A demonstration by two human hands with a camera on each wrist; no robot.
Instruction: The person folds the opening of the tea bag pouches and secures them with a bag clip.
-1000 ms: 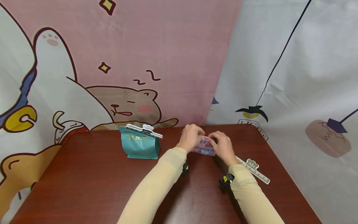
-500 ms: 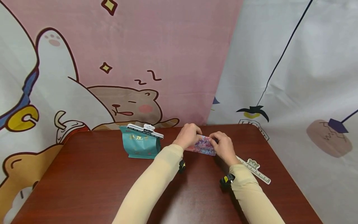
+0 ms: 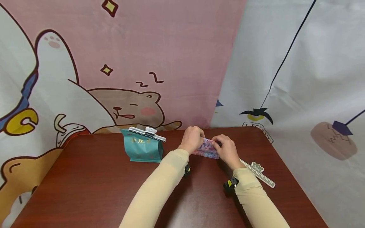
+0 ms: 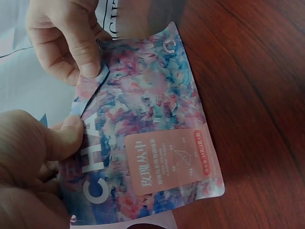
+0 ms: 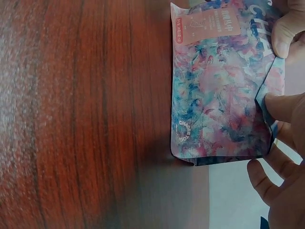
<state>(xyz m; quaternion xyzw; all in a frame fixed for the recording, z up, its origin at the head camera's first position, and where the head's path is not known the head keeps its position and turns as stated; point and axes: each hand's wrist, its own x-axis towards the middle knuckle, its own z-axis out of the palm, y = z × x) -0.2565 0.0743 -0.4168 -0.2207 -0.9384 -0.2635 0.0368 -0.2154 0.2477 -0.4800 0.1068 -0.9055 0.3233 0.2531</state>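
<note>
The person's left grip (image 3: 192, 139) and right grip (image 3: 226, 150) are both pinching a pink-and-blue packet (image 3: 208, 149) above the right half of the desk (image 3: 94, 186), towards its far edge. The packet is sitting between the two and spreading out on the near side of the fingertips, so its far edge is lying in the hold while its near edge is reaching back towards the person. In the wrist views each thumb is pressing on the printed face, with fingers curling behind that held edge — the left thumb beside the white letters "CHA", the right thumb on a small turned-over corner flap (image 5: 267, 102). A pink label (image 4: 167, 160) with white characters is showing on the face, nearer the free edge than the thumbs. Whether the packet is touching the desk, I cannot tell.

To the left, apart from the left grip, a teal bag (image 3: 142, 151) is standing upright, and a white bag clip (image 3: 146, 133) with a keyboard pattern is running across its top, tilting down to the right. On the right, a second, loose clip (image 3: 258, 172) is lying on the desk just beyond the right forearm — its far end is disappearing behind the arm. A printed backdrop (image 3: 182, 57) is hanging behind the desk's far edge.
</note>
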